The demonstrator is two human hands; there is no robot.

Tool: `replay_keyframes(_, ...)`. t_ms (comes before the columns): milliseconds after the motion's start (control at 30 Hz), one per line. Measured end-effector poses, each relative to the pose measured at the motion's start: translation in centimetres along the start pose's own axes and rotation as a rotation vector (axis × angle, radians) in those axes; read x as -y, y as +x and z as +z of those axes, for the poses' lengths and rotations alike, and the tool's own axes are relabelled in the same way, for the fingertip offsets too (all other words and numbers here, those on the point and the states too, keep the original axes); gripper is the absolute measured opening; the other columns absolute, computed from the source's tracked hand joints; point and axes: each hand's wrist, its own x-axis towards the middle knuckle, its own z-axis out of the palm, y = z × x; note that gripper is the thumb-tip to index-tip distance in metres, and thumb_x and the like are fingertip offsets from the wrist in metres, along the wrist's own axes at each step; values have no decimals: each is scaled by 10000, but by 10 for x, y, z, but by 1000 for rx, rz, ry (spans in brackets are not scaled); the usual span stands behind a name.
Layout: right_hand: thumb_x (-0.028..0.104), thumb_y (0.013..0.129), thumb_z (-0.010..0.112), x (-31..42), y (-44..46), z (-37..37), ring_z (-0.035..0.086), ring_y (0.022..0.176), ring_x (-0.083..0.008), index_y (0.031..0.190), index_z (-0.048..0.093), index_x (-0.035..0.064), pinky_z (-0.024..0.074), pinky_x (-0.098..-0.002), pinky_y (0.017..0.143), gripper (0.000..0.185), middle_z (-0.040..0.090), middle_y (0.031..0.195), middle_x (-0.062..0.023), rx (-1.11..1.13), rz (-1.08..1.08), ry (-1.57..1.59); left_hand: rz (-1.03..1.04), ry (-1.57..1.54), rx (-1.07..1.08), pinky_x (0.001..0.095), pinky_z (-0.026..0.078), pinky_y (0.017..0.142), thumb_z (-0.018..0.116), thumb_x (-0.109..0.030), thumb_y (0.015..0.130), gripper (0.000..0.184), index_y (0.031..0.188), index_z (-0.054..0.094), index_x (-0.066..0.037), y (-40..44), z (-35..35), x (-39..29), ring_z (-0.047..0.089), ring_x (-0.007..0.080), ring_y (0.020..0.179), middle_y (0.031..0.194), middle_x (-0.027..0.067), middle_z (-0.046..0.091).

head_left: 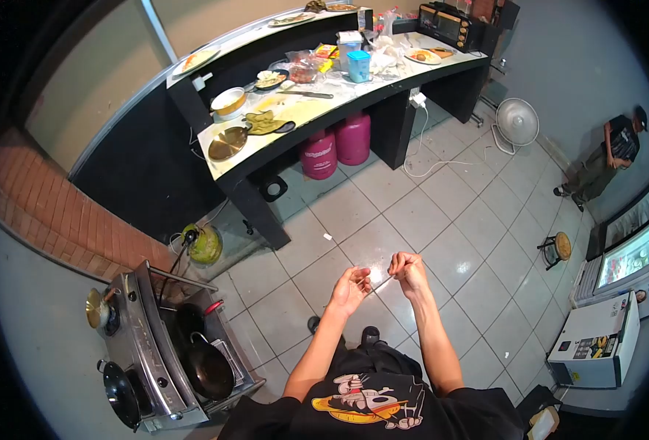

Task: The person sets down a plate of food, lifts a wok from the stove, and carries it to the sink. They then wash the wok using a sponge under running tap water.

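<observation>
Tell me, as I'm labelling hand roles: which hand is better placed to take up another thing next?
Probably the left hand: its fingers are loosely open. The right hand is curled closed, and whether it pinches something small can't be made out, so it looks less ready.

Shirt (266,414) black, cartoon print (361,405) yellow and white. Paired cylinders (319,157) magenta; lone cylinder (207,246) green. Tub (358,71) blue. Floor tiles (368,202) grey, dark grid lines.
</observation>
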Motion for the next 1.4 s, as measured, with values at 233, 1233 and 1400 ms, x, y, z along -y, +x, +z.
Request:
replay_keyframes(233, -16, 742, 502, 14, 66, -12, 533, 678, -118, 812, 535, 8, 432, -253, 640, 81, 557, 747, -58, 111, 146, -63, -27, -12, 108, 246, 420, 663, 462, -283, 840, 422, 1210, 383, -95, 61, 42, -27, 488, 132, 739, 989, 99, 503)
replay_keyframes(1233, 85, 760, 612, 140, 779, -85, 552, 526, -164, 1143, 359, -53, 464, -257, 441, 479, 556, 825, -123, -582, -185, -540, 270, 177, 209, 261, 395, 753, 453, -173, 871, 398, 1229, 369, -21, 402, 181, -350, 471, 132, 836, 943, 57, 495)
replay_keyframes(1400, 127, 750, 633, 158, 863, -89, 515, 430, -167, 1049, 437, -52, 431, -271, 354, 400, 563, 691, -101, -746, -113, -549, 293, 203, 220, 246, 388, 753, 411, -204, 893, 368, 1217, 388, -30, 453, 209, -381, 473, 106, 827, 947, 38, 502)
